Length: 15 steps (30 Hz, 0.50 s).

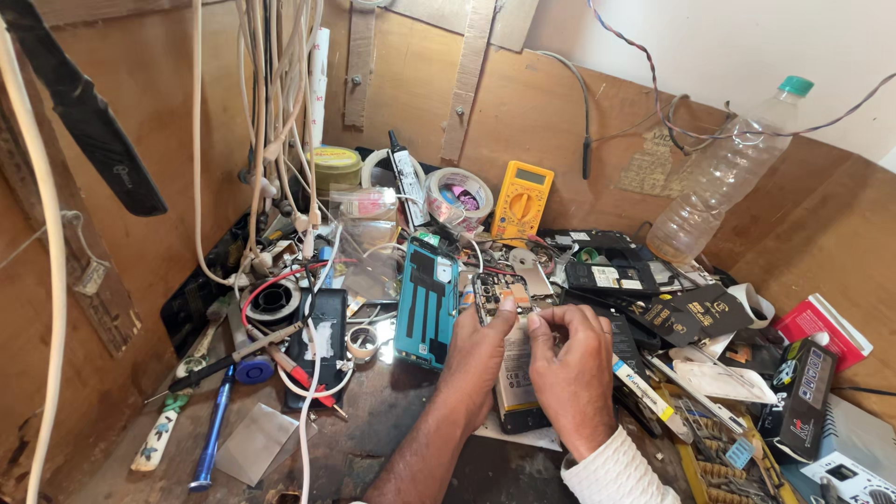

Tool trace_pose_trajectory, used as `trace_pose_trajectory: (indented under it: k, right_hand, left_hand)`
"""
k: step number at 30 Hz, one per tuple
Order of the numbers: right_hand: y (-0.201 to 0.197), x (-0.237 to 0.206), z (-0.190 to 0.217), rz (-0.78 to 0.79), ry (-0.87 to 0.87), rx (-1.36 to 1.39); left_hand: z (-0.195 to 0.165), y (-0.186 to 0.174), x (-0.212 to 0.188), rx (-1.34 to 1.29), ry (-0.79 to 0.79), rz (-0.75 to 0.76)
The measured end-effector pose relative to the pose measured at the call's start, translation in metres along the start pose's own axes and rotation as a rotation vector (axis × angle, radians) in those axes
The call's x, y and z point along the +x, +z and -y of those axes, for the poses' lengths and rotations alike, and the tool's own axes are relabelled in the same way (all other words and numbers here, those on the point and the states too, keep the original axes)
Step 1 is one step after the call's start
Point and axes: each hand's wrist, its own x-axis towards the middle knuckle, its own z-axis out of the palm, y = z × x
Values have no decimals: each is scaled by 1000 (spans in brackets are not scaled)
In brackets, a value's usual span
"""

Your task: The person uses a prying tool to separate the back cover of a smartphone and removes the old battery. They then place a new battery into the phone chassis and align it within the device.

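An opened phone lies back-up on the cluttered bench, its circuit board bare at the top and a pale battery below. My left hand rests on its left side, thumb pressed near the board. My right hand, in a white knitted cuff, covers the right side with fingertips bent onto the battery's upper edge. Whether the fingers pinch a small part is hidden. A teal phone frame lies just left of my left hand.
A yellow multimeter, tape rolls and a clear bottle stand at the back. Hanging cables cross the left. A black battery, probes, a blue screwdriver and small boxes crowd both sides.
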Motion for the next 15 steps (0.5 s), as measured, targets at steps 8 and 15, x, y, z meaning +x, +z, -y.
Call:
trace_pose_trajectory:
  k: [8, 15]
  right_hand:
    - [-4, 1, 14, 38, 120, 94]
    - [4, 1, 12, 25, 43, -10]
  left_hand:
    - [-1, -1, 2, -71, -88, -22]
    - [1, 0, 0, 14, 31, -9]
